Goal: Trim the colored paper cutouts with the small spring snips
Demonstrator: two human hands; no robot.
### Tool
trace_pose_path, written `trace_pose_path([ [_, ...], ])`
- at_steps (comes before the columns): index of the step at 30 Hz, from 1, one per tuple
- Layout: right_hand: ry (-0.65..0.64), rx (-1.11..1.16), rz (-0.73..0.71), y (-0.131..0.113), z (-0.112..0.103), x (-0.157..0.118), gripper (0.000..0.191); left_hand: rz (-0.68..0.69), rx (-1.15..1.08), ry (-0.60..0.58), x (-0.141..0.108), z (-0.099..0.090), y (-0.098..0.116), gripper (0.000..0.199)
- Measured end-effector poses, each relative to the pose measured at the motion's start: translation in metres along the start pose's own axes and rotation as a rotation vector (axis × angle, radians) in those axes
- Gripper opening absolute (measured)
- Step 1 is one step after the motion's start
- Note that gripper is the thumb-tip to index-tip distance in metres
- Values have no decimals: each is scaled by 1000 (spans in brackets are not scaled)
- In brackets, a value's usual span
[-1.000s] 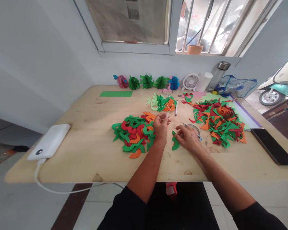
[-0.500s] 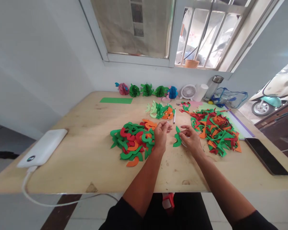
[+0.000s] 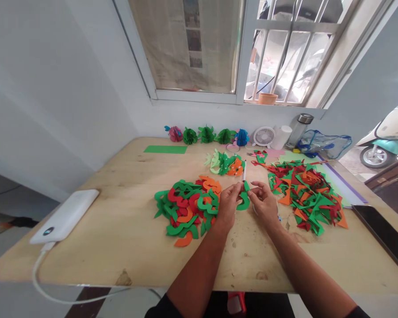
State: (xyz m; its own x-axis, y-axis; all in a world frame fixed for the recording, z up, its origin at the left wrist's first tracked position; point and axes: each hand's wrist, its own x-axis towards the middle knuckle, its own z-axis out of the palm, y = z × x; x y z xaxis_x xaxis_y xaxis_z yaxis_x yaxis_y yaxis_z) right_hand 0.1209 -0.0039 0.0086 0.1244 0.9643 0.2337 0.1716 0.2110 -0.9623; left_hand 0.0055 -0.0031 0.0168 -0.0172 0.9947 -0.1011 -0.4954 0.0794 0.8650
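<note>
Both of my hands meet over the middle of the table around a curved green paper cutout (image 3: 243, 203). My right hand (image 3: 264, 204) pinches its upper right edge between thumb and fingers. On the other side, the closed fingertips of my left hand (image 3: 228, 205) are on its upper part; anything small between them is hidden. To the left lies a heap of curved paper cutouts (image 3: 185, 201) in green, red and orange. Under my right hand, part of a pale round object shows, mostly covered. A pen (image 3: 244, 170) lies just beyond the fingertips.
Paper scraps (image 3: 310, 190) are heaped at right, beside a dark phone (image 3: 383, 234). Behind stand dotted cutouts (image 3: 227, 163), several paper honeycomb figures (image 3: 206, 134), a small fan (image 3: 264, 136) and a glass bottle (image 3: 299, 130). A white power bank (image 3: 64, 216) with cable lies at left.
My left hand has moved right and its fingertips now meet the green cutout, which my right hand still holds. The camera view has tilted up slightly.
</note>
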Motion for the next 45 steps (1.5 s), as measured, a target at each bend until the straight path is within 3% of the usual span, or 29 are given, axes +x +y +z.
trace_pose_path([
  [7, 23, -21, -2, -3, 5, -9, 37, 3, 15, 76, 0, 1, -4, 40],
  [14, 78, 8, -5, -8, 7, -12, 35, 62, 15, -64, -4, 6, -5, 38],
  [21, 86, -8, -4, -7, 6, -12, 36, 57, 55, -20, -4, 5, -4, 38],
  [27, 114, 15, 1, -10, 6, -12, 35, 54, 23, -111, -7, 8, -3, 33],
  [45, 101, -13, -11, -14, 6, -15, 35, 98, 138, -55, -6, 4, -6, 35],
])
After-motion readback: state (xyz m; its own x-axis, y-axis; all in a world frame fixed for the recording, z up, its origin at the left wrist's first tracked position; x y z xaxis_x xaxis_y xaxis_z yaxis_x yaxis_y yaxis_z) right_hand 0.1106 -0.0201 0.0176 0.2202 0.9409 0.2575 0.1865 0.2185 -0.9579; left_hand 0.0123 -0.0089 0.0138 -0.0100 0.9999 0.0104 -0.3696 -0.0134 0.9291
